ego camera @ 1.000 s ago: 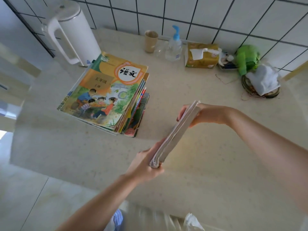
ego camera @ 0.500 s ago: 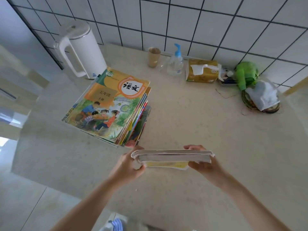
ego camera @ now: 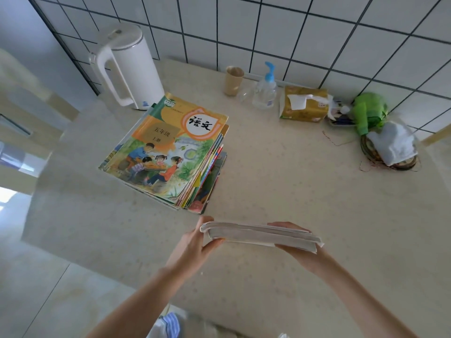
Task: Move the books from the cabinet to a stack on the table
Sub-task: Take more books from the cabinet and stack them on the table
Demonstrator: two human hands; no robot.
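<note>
A stack of colourful books (ego camera: pixel 168 152) lies on the beige table (ego camera: pixel 305 191), left of centre, with a schoolbook showing children on top. I hold a small bundle of pale-edged books (ego camera: pixel 261 236) level above the table, just in front of the stack. My left hand (ego camera: pixel 195 242) grips the bundle's left end and my right hand (ego camera: pixel 296 250) grips its right end from below. The bundle's covers are hidden; only page edges face me.
A white kettle (ego camera: pixel 129 67) stands behind the stack. Along the tiled wall are a brown cup (ego camera: pixel 233 80), a pump bottle (ego camera: pixel 266 90), a tissue pack (ego camera: pixel 303 104), a green bag (ego camera: pixel 369 111) and a cloth on a woven coaster (ego camera: pixel 393 145). The floor lies left.
The bundle went from tilted on end, right hand high, to level, held lower and nearer me. Since half a second ago it has hardly moved.
</note>
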